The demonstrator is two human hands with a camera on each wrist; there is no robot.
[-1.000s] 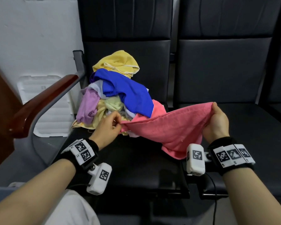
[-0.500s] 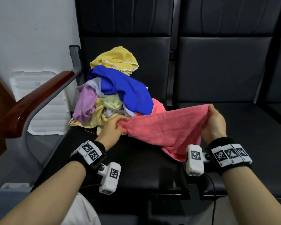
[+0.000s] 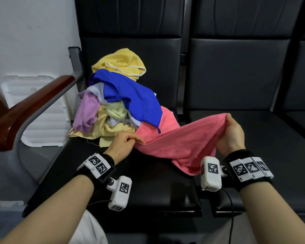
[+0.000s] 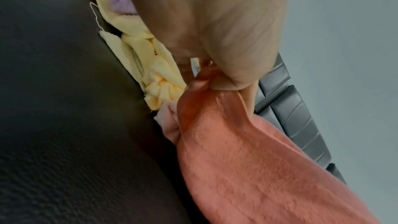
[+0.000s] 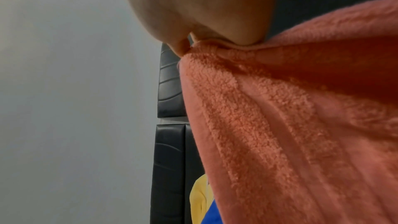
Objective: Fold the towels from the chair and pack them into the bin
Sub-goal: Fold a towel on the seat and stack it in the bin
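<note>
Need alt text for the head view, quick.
Both hands pinch a pink towel stretched over a black chair seat: left hand at its left end, right hand at its raised right corner. Behind lies a pile of yellow, blue and purple towels.
</note>
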